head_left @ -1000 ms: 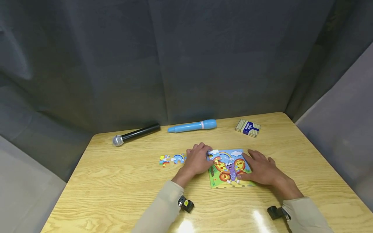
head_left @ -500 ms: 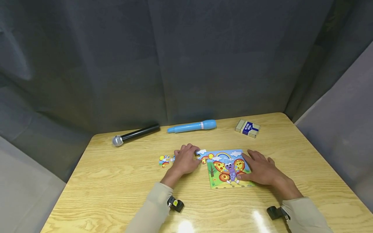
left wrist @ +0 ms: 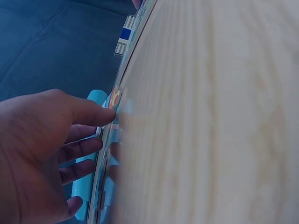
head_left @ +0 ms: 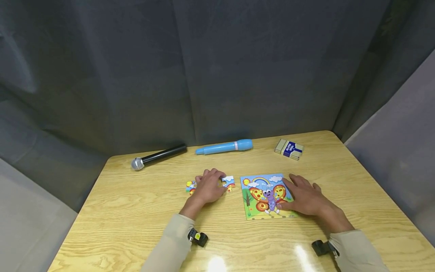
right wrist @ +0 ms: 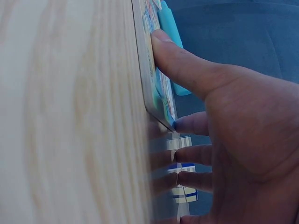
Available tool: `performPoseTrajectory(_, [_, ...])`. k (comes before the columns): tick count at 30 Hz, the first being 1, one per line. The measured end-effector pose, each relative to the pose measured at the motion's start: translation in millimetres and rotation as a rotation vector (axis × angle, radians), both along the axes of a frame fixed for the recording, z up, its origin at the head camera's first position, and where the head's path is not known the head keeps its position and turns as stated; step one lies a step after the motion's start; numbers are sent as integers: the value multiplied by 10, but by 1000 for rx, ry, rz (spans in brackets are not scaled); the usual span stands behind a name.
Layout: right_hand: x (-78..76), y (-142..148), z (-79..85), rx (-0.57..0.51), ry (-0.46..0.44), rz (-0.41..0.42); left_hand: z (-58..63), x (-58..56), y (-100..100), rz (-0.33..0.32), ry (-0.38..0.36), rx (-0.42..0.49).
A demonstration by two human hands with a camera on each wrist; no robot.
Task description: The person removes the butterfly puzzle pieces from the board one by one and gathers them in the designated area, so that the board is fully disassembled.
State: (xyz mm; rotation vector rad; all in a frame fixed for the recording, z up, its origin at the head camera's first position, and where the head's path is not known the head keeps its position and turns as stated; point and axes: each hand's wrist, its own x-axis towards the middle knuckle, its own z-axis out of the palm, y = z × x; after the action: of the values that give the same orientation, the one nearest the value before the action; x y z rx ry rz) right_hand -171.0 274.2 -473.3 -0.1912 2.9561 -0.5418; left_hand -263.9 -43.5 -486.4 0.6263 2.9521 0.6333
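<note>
My left hand (head_left: 210,187) pinches a jigsaw puzzle piece (head_left: 229,183) with a cloud and rainbow print between thumb and index finger, flat on the table. More puzzle pieces (head_left: 189,185) lie partly hidden under and left of that hand. In the left wrist view the thumb and fingers (left wrist: 81,149) reach down to the table surface. A butterfly puzzle board (head_left: 263,207) lies flat to the right, a small gap from the piece. My right hand (head_left: 304,196) rests at its right side, thumb on the picture, other fingers straight past the upper right corner (right wrist: 170,123).
Along the back of the wooden table (head_left: 136,226) lie a black microphone (head_left: 163,155) with a silver head, a blue plastic stick (head_left: 224,147) with a bulbous end, and a bundle of pale sticks (head_left: 289,149) with a blue label. Dark curtains (head_left: 217,75) hang behind.
My left hand has slid left, taking the piece from over the board's upper left corner onto the table. The sun corner of the board is now uncovered. My right hand stays put.
</note>
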Motion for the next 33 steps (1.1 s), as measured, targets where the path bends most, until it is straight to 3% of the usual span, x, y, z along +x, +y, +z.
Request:
performPoseTrajectory(22, [5, -36, 25, 46, -3, 3, 12, 0, -61, 10, -49, -4])
performPoseTrajectory(28, [15, -36, 31, 36, -12, -4, 35, 65, 3, 4, -44, 39])
performPoseTrajectory(33, [3, -9, 10, 27, -20, -6, 69, 156, 102, -47, -48, 72])
